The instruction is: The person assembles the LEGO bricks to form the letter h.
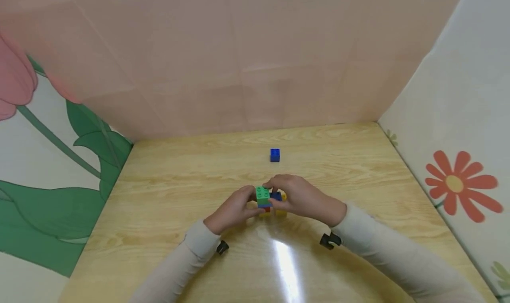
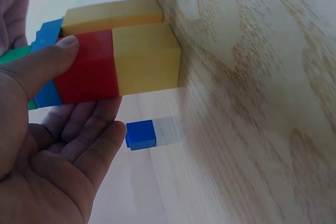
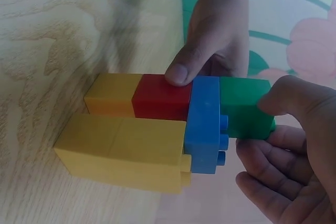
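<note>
A small block build stands on the table: yellow bricks [image 3: 121, 150] at the bottom, a red brick [image 3: 163, 95] on one of them, a longer blue brick [image 3: 205, 124] across the top. On one end of that blue brick sits a green brick [image 1: 263, 196], while studs show bare on the other end. My left hand [image 1: 235, 208] grips the build at the red brick, thumb on its near face and fingers behind. From the right, my right hand [image 1: 304, 199] pinches the green brick between thumb and fingers; its fingertips are partly hidden in the head view.
A loose dark blue brick [image 1: 275, 155] lies on the wooden table [image 1: 179, 166] beyond the hands. A pinkish panel [image 1: 239, 64] rises at the back, and side walls with flower pictures [image 1: 454, 183] stand left and right.
</note>
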A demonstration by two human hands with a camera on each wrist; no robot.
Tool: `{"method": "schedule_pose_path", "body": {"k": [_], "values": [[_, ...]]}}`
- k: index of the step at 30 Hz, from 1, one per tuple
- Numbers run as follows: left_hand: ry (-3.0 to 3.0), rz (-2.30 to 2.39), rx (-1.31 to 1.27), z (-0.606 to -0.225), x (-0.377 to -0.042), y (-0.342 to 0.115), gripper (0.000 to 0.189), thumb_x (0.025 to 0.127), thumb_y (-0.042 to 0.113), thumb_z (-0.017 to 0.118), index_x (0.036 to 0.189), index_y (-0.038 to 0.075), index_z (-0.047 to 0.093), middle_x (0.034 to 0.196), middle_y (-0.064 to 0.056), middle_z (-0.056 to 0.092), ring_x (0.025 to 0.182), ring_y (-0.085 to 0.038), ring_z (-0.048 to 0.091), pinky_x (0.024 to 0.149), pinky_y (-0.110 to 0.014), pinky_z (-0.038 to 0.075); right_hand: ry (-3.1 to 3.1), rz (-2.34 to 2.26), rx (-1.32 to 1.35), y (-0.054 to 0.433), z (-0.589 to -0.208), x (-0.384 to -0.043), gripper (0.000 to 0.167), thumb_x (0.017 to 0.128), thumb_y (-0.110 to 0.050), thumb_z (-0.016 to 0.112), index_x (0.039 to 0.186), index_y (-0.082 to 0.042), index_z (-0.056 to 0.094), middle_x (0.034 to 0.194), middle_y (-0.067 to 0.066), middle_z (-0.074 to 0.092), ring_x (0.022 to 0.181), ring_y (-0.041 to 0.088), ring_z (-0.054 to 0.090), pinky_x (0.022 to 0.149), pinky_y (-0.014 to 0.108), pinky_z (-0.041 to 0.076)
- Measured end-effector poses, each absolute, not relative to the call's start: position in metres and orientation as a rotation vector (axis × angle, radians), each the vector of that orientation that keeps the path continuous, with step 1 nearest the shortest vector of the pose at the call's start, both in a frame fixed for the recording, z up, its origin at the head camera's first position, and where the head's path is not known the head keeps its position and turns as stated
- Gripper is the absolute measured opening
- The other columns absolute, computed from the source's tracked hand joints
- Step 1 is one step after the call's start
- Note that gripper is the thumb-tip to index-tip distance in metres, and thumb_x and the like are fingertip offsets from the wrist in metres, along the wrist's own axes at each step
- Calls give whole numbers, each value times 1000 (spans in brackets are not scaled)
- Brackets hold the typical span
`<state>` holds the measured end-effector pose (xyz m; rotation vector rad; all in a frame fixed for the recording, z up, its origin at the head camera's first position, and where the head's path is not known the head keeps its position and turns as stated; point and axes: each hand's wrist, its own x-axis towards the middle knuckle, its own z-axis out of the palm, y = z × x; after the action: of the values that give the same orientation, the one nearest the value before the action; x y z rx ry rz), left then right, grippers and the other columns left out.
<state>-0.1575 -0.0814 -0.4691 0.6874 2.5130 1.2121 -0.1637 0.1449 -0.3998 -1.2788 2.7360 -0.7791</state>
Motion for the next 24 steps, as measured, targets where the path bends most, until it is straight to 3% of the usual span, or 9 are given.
{"method": "schedule_pose_path", "body": {"k": [9, 24], "values": [[2520, 1246, 700, -466, -159, -83, 27, 87, 25, 74, 107, 18, 57, 109, 8, 59, 104, -9, 60, 94, -31, 50, 2737, -767, -1320, 141, -395, -167, 30, 88, -24, 72, 114, -11, 68, 100, -5, 66, 85, 8, 62, 71, 23, 53], [2539, 1160, 721, -468, -158, -78, 28, 88, 29, 74, 107, 18, 57, 109, 8, 60, 101, -9, 60, 86, -27, 52, 2773, -740, -1288, 149, -395, -158, 32, 88, -27, 73, 115, -10, 68, 103, 1, 68, 86, 11, 63, 74, 26, 55]]}}
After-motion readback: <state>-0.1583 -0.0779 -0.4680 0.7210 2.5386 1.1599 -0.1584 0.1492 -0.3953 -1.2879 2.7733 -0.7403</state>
